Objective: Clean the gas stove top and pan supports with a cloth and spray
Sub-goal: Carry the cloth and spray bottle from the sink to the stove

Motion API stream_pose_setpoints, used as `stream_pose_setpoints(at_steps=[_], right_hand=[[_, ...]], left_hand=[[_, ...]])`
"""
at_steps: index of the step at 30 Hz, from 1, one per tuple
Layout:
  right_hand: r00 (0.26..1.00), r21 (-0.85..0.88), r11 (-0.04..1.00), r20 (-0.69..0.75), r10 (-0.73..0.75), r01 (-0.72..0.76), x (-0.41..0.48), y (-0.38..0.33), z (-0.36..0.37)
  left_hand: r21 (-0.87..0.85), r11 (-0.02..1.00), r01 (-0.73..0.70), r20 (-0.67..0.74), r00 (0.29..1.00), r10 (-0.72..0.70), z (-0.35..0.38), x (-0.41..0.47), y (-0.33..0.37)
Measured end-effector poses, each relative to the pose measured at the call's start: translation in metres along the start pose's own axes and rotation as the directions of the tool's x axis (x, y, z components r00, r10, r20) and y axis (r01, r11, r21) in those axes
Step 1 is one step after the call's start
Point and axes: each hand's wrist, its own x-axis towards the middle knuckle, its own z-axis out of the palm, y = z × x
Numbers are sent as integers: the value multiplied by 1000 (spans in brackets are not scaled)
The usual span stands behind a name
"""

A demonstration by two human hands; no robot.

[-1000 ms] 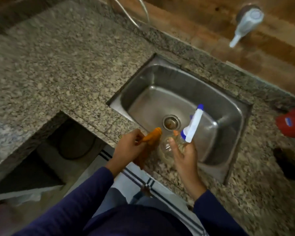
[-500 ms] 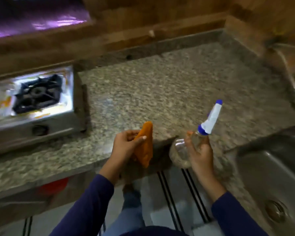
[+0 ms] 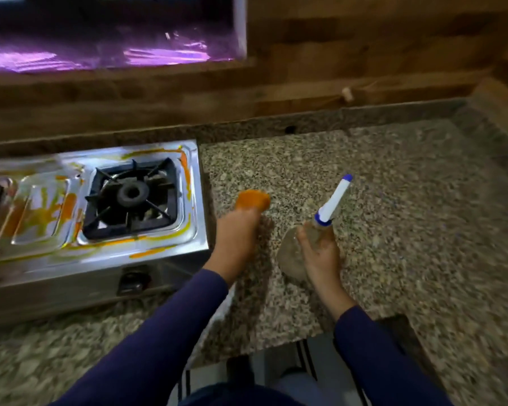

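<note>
My left hand (image 3: 235,234) has its fingers clenched round the orange cloth (image 3: 253,200), held over the granite worktop (image 3: 408,230) just right of the gas stove (image 3: 71,276). My right hand (image 3: 320,256) wraps its fingers round the neck of the clear spray bottle (image 3: 333,203), nozzle tilted up and away from me. Orange smears streak the stove top around the black pan support (image 3: 131,194).

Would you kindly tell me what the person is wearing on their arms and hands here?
Both arms wear long, plain dark blue-purple sleeves: the left sleeve and right sleeve end at the wrists. The left hand and right hand are bare, with no gloves; no ring, watch or marking shows, though the picture is slightly blurred.
</note>
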Motion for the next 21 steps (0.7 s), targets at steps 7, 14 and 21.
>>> stream_pose_setpoints(at_steps=[7, 14, 21], right_hand=[[994, -22, 1000, 104, 22, -20, -5, 18, 9], [966, -125, 992, 255, 35, -3, 6, 31, -10], [939, -143, 988, 343, -2, 54, 17, 31, -19]], left_hand=[[183, 975, -125, 520, 854, 12, 69, -38, -3], [84, 995, -57, 519, 855, 5, 87, -67, -8], [87, 996, -34, 465, 885, -10, 97, -74, -11]])
